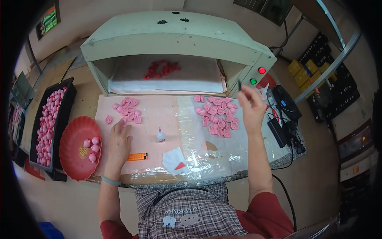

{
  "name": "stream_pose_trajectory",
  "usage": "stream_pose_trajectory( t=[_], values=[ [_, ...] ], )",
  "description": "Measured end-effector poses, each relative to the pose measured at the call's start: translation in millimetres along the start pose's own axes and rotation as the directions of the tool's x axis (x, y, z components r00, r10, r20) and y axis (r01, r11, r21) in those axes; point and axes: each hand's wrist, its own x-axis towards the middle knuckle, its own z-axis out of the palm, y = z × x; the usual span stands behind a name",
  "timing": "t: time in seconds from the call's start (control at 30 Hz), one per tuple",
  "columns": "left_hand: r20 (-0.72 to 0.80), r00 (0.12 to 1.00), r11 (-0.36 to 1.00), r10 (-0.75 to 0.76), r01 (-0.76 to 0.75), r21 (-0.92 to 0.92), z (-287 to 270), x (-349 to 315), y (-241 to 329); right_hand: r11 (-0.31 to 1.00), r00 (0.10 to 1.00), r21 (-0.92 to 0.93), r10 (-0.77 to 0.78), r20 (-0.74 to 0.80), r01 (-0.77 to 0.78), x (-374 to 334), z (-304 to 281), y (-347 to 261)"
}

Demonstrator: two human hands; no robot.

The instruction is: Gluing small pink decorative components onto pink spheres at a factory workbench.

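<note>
Far out to the left of the left grip [119, 139] sits a long black tray [67, 103] heaped with pink moulded pieces, and nearer in a round red dish [75, 135] holds three or four pink balls [92, 145], just beside the wrist. The left grip lies flat on the pink sheet of the desk [159, 113], fingers spread and loose, holding nothing; its fingertips touch or nearly touch the lowest piece of a small cluster of pink pieces [128, 109], which lies straight ahead of it, towards the pale green box [175, 44]. One stray pink piece [108, 119] lies ahead and a little to the left. Just behind and right of this hand is an orange strip [137, 156], apart from it. Between the two hands stands a small white glue bottle [160, 136], upright, nearer the left hand than the right, and behind it a folded white paper with a red corner [175, 160]. A larger spread of pink pieces [217, 115] lies on clear film just left of the right forearm, below the raised hand. The right grip [251, 104] is lifted off the desk, fingers pinched on a thin dark stick [239, 85] that stands nearly upright, pointing towards the box's red and green lamps [257, 75]. Right of that hand, black adapters and cables [284, 115] crowd the desk edge. Inside the box, well ahead of both hands, a heap of red pieces [161, 68] rests on white cloth.
</note>
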Motion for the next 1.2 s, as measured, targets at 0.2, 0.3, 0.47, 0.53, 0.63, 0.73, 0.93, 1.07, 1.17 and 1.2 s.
stream_pose_trajectory(
  t=[0.2, 0.3, 0.47, 0.53, 0.63, 0.73, 0.93, 1.07, 1.17, 1.2],
  values=[
    [0.012, 0.999, 0.999, -0.033, 0.033, 0.002, 5, 10, -6, 0.993, 0.950, 0.053, -0.088, -0.301, 0.108, 138, -32, 36],
    [0.003, 1.000, 1.000, -0.025, 0.025, -0.012, 7, 10, -12, 0.995, 0.960, -0.093, -0.065, -0.273, 0.041, 183, -51, 62],
    [-0.004, 1.000, 0.999, -0.021, 0.021, -0.027, 6, 7, -11, 0.886, 0.975, -0.456, -0.015, -0.223, -0.090, 200, -63, 71],
    [0.000, 1.000, 1.000, -0.009, 0.009, -0.025, 4, 8, -9, 0.865, 0.976, -0.492, -0.009, -0.220, -0.102, 203, -68, 68],
    [0.036, 0.999, 1.000, -0.008, 0.008, 0.004, 4, 9, -7, 0.864, 0.980, -0.498, -0.033, -0.198, -0.072, 195, -72, 52],
    [0.014, 1.000, 0.999, -0.020, 0.021, -0.038, 0, 3, -7, 0.912, 0.990, -0.410, -0.064, -0.126, 0.007, 153, -63, 25],
    [-0.081, 0.996, 0.985, -0.040, 0.026, -0.173, -12, 0, 3, 0.947, 0.957, -0.304, 0.181, 0.228, -0.106, 30, -92, 95],
    [-0.070, 0.996, 0.966, -0.063, 0.043, -0.256, -18, -4, 11, 0.837, 0.881, -0.370, 0.465, 0.089, -0.404, -17, -95, 182],
    [0.013, 0.995, 0.947, -0.102, 0.101, -0.303, -25, -10, 23, 0.744, 0.871, -0.474, 0.476, -0.119, -0.471, -16, -92, 213],
    [0.018, 0.994, 0.948, -0.107, 0.108, -0.300, -28, -12, 27, 0.743, 0.869, -0.473, 0.482, -0.113, -0.474, -13, -87, 216]
  ],
)
